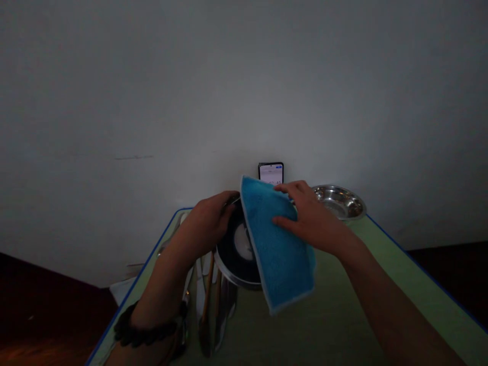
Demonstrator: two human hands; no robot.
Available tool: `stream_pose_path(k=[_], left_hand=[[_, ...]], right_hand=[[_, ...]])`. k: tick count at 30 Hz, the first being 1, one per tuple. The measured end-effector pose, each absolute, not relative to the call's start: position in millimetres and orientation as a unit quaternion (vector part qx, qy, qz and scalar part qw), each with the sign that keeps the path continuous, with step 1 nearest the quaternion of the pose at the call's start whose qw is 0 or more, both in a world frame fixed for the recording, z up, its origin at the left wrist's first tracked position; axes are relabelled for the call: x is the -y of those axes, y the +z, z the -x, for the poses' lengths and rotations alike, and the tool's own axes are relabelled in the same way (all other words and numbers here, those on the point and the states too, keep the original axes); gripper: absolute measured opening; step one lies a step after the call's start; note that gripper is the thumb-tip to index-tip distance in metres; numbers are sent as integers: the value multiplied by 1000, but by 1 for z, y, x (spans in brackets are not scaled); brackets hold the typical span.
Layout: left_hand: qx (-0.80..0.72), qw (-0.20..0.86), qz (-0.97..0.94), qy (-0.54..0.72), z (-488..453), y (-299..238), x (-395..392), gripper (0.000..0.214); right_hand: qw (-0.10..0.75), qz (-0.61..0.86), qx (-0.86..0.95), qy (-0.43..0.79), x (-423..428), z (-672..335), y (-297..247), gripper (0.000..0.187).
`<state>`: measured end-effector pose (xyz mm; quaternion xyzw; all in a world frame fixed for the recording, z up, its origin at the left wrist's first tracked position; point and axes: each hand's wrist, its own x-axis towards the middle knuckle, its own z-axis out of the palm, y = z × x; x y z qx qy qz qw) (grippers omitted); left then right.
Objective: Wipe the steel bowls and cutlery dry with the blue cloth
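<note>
A soft blue cloth [284, 264] with pale stitched edging hangs in a flat panel beneath the right hand [295, 206], covering the right part of a dark, round vessel [229, 249] with a shiny rim. The vessel is in the left hand [209, 218], whose fingers curl closed at its upper edge, wrist angled inward above a bracelet [147, 333] of dark round beads. The right hand reaches in from the opposite side, thumb and forefinger parted against the fabric; whether the other fingers pinch it cannot be told. Below the left hand, slim wooden and metal utensils [208, 290] lie lengthwise on a green, blue-edged table [339, 315]. Just beyond the right hand sits a polished, shallow metal bowl [339, 209]; past the cloth's top edge, a phone [271, 173] stands upright near a plain, matte wall [213, 91].
</note>
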<state>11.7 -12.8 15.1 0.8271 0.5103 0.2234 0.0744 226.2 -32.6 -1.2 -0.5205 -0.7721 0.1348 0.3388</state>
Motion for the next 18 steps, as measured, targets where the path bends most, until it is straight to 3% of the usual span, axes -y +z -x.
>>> stream_pose_path(k=[2, 6, 11, 18], left_hand=[[-513, 75, -821, 239, -12, 17, 14, 34], [-517, 95, -809, 262, -14, 20, 18, 35], [-490, 159, -832, 206, -18, 20, 23, 29], [-486, 124, -851, 158, -27, 23, 26, 31]], right_hand=[[300, 527, 777, 167, 30, -228, -6, 59], [245, 556, 774, 179, 27, -232, -6, 37], [253, 575, 771, 101, 26, -232, -2, 16], [273, 606, 747, 20, 25, -220, -7, 19]])
